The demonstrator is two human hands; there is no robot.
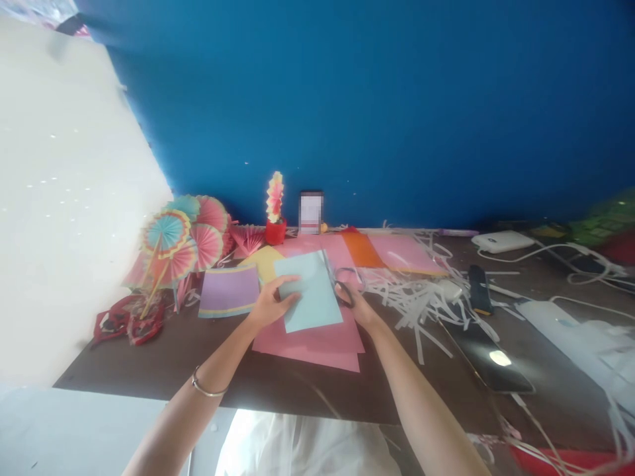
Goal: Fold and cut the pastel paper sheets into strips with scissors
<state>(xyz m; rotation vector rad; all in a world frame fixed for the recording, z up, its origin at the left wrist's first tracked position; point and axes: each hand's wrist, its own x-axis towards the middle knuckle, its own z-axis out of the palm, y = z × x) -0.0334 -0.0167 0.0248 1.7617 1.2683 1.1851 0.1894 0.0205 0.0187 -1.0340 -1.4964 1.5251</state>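
A light blue sheet of paper (pixel 313 301) is held up a little above the table, tilted. My left hand (pixel 274 301) grips its left edge between thumb and fingers. In my right hand (pixel 358 305) is a pair of scissors (pixel 344 294) with dark handles, the fingers closed round the loops. The blades lie along the paper's right edge, partly blurred, and I cannot tell how far they are apart. Pink sheets (pixel 317 350) lie under the blue paper. A purple sheet (pixel 229 291) and a yellow sheet (pixel 265 256) rest to the left.
Folded paper fans (pixel 167 233) stand at the left by red scissors-like loops (pixel 129 318). A red pot (pixel 276 231) with a paper piece and a propped phone (pixel 311 211) stand at the back. Cut white strips (pixel 417 294), a dark phone (pixel 491 357) and cables lie right.
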